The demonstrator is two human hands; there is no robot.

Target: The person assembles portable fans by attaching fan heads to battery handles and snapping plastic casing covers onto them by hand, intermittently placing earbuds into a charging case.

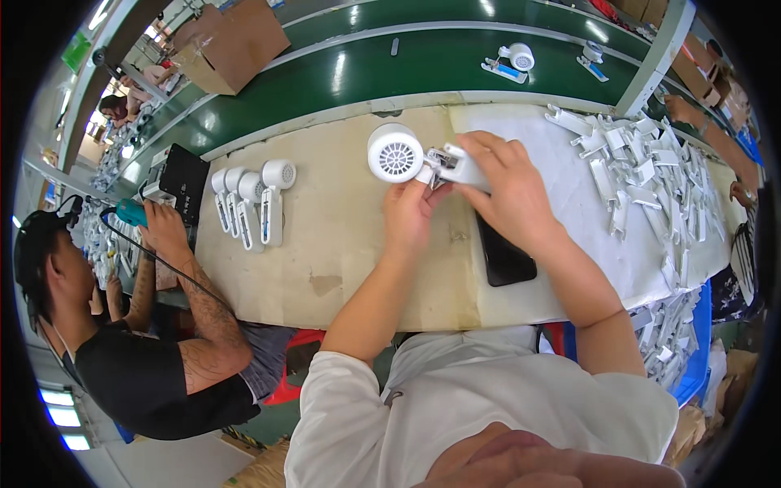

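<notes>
Over the middle of the table I hold a white handheld fan (395,154) with a round slotted grille. My left hand (411,213) pinches it just below the round head. My right hand (514,191) is closed on a white plastic handle piece (465,169) beside the head. Between the hands some small inner parts of the handle show, but I cannot make out their detail. Whether the handle piece is fully joined to the head is not visible. A black phone (506,254) lies on the table under my right wrist.
Several similar fans (272,203) lie in a row at the left. Loose white plastic pieces (651,183) are heaped at the right, above a blue crate (698,346). A green conveyor (439,61) runs behind. On the left, a co-worker grips a teal power tool (130,212).
</notes>
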